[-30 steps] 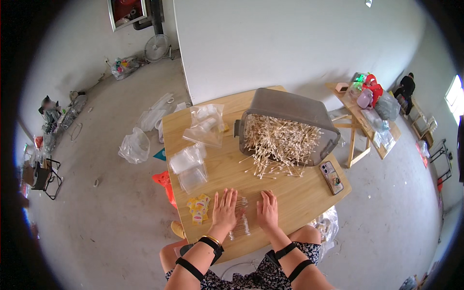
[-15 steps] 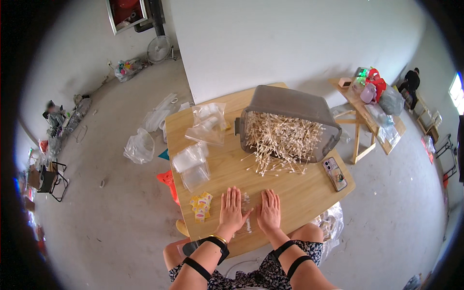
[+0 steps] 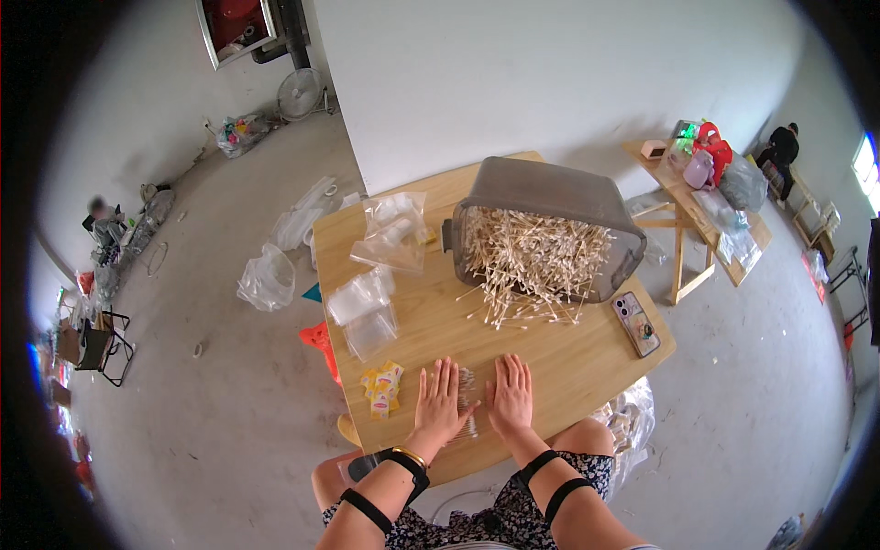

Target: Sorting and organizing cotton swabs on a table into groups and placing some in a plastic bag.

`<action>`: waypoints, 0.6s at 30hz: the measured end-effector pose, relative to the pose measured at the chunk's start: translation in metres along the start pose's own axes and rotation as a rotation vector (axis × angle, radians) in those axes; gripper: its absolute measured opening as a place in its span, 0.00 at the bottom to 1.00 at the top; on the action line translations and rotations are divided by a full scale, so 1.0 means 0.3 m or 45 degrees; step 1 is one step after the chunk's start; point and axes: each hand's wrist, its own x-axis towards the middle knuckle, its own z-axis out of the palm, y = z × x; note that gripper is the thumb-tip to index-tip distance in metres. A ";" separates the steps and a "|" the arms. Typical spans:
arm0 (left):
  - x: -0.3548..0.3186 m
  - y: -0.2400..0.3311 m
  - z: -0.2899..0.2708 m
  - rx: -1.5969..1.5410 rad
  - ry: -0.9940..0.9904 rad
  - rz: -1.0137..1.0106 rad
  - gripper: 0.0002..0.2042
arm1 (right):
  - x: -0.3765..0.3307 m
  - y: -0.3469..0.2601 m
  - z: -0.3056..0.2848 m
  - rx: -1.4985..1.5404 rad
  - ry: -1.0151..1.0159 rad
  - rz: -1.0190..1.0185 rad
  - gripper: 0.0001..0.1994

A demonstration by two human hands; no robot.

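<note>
My left hand (image 3: pixel 439 401) lies flat on the wooden table (image 3: pixel 559 376), fingers stretched forward and thumb pointing right. Flat too is my right hand (image 3: pixel 511 398), a short way to its right, with its fingers straight. Between the two runs a small row of cotton swabs (image 3: pixel 467 379); the left hand's edge and thumb cover part of it. Neither hand grips anything. Beyond them a grey plastic bin (image 3: pixel 550 181) rests on its side, and a heap of loose cotton swabs (image 3: pixel 536 261) spills from its mouth.
Yellow-and-white packet labels (image 3: pixel 383 389) lie left of my left hand. Behind them are clear plastic bags (image 3: pixel 371 341) and another bag (image 3: pixel 392 247). A phone (image 3: pixel 635 324) sits at the table's right edge. A second table (image 3: pixel 678 188) with bags stands at the far right.
The view has shifted slightly. My left hand stays flat beside the swab row, and my right hand has hardly moved.
</note>
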 end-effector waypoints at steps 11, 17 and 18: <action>0.045 -0.009 0.003 -0.082 -0.064 -0.005 0.46 | 0.003 0.000 0.008 0.001 0.037 -0.010 0.26; 0.038 -0.012 -0.016 -0.297 0.003 -0.051 0.45 | 0.003 -0.005 0.009 0.084 0.040 0.009 0.25; 0.035 -0.019 -0.016 -0.296 0.005 -0.049 0.45 | 0.001 0.003 0.014 0.155 0.056 0.032 0.24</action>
